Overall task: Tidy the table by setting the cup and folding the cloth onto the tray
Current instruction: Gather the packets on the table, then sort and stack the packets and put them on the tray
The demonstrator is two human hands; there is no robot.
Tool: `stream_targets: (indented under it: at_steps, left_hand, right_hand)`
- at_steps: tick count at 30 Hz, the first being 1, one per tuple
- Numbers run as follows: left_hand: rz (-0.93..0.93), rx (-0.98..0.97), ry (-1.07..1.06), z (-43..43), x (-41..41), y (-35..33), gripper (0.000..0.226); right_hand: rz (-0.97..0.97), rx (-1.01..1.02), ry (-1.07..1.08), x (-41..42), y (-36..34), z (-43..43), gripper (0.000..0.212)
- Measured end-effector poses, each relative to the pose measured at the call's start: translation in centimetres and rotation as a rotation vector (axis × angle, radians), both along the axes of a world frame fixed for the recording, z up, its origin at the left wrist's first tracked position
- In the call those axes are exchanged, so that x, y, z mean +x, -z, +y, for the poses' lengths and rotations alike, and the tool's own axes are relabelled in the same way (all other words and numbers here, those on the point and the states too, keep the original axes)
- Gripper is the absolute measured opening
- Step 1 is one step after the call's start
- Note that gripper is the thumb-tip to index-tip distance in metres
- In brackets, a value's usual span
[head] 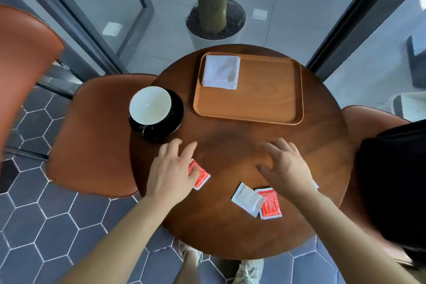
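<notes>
A white folded cloth lies in the far left corner of the wooden tray at the back of the round wooden table. A white cup stands on a black saucer left of the tray. My left hand hovers over the table in front of the saucer, fingers spread, partly covering a red packet. My right hand is also open, fingers apart, above bare table in front of the tray. Neither hand holds anything.
A white packet and a second red packet lie near the table's front edge. Orange chairs stand to the left and right; a black item rests on the right chair. A potted tree trunk stands behind the table.
</notes>
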State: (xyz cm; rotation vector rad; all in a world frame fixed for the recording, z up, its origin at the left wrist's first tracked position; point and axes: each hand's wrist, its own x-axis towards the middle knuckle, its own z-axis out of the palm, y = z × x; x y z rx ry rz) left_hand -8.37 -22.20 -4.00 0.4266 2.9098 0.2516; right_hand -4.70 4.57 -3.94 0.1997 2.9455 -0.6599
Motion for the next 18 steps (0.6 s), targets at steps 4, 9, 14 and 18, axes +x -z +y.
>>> stream_targets:
  at_steps: [4, 9, 14, 18]
  left_hand:
    - [-0.091, 0.025, -0.128, -0.6, 3.3, 1.0, 0.082]
    - [-0.064, 0.115, -0.067, 1.8, 6.1, 1.9, 0.083]
    - [-0.024, 0.167, 0.024, 5.0, 7.9, 2.9, 0.073]
    - [0.007, 0.207, 0.081, 6.9, 8.3, 3.4, 0.067]
  right_hand:
    - [-0.117, 0.172, 0.078, 5.2, 0.4, 4.2, 0.067]
    - [-0.218, 0.227, 0.072, 8.7, 1.5, 4.2, 0.097]
    - [-0.093, 0.154, 0.031, 9.3, 2.4, 0.1, 0.087]
    - [-0.023, 0.129, 0.034, 8.3, 2.6, -1.6, 0.076]
